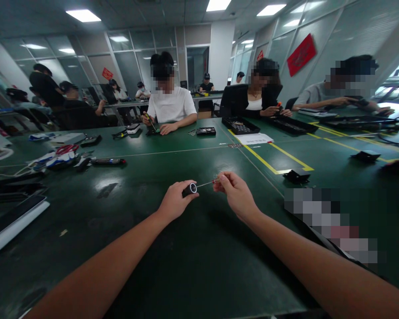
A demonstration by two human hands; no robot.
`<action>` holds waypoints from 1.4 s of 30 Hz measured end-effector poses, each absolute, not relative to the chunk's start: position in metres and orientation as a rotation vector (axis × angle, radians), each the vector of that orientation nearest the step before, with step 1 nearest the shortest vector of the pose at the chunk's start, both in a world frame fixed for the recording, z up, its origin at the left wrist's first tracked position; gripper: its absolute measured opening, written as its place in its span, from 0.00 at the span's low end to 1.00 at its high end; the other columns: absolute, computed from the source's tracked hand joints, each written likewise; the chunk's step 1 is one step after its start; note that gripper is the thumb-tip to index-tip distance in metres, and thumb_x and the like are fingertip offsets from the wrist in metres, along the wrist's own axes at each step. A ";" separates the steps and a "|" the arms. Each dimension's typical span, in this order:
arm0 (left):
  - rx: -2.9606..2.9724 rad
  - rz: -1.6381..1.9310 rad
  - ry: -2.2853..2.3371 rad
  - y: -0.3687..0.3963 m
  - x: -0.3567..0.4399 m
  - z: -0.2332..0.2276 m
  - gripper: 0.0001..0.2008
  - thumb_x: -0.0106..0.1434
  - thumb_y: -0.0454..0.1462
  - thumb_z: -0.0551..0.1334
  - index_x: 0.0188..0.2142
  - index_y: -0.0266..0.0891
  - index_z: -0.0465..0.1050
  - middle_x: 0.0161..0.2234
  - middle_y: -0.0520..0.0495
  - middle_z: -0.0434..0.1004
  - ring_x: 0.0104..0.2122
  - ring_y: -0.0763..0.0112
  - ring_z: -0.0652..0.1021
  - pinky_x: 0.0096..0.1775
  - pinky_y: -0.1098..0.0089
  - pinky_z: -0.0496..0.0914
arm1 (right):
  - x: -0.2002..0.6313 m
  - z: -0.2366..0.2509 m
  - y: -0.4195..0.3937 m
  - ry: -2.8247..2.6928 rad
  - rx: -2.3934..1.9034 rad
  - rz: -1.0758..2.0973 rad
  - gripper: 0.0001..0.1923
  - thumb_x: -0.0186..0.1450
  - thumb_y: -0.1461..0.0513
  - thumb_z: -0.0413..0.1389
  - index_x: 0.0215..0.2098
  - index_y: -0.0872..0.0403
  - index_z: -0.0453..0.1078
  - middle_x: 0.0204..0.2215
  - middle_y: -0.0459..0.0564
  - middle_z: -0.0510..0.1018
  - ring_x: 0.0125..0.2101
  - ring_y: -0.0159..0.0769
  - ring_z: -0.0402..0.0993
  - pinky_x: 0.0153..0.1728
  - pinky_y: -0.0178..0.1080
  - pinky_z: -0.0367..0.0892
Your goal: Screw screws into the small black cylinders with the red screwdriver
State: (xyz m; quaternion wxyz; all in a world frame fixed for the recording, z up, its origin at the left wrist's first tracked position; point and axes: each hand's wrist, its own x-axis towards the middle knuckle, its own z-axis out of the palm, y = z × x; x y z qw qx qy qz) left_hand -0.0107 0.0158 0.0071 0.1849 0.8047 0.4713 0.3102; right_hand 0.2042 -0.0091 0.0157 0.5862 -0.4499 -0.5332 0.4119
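My left hand [174, 201] grips a short black cylindrical handle [189, 189] with a silver-ringed end that faces right. My right hand [234, 191] pinches a thin metal bit [206, 183] with a reddish end between thumb and fingers. The bit's tip meets the ringed end of the handle. Both hands hover just above the dark green table [173, 261] near its middle.
Several people sit at the far side working over black trays [240, 126]. A dark tool [108, 161] and a red-white-blue bundle [58, 158] lie at the left, a flat white-edged device [13, 221] at the near left. Small black parts [296, 177] sit by yellow tape lines [269, 165] on the right.
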 end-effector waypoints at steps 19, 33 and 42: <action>2.350 0.838 1.300 0.014 -0.010 0.008 0.17 0.65 0.41 0.67 0.53 0.45 0.74 0.44 0.48 0.80 0.44 0.60 0.76 0.51 0.57 0.68 | 0.203 0.023 -0.016 -1.277 -1.182 0.888 0.22 0.70 0.44 0.49 0.36 0.51 0.72 0.18 0.42 0.69 0.20 0.34 0.67 0.25 0.38 0.61; 2.416 0.768 1.316 0.015 -0.011 0.004 0.17 0.65 0.42 0.67 0.53 0.46 0.74 0.42 0.49 0.80 0.43 0.59 0.76 0.52 0.54 0.67 | 0.201 0.027 -0.021 -1.426 -1.305 0.801 0.18 0.71 0.50 0.46 0.39 0.50 0.73 0.20 0.43 0.67 0.23 0.36 0.67 0.27 0.40 0.62; 2.417 0.777 1.329 0.015 -0.010 0.004 0.19 0.65 0.44 0.66 0.54 0.46 0.73 0.43 0.48 0.80 0.43 0.59 0.76 0.53 0.54 0.66 | 0.201 0.022 -0.017 -1.318 -1.247 0.863 0.14 0.68 0.50 0.50 0.41 0.49 0.71 0.26 0.44 0.72 0.27 0.37 0.68 0.31 0.40 0.66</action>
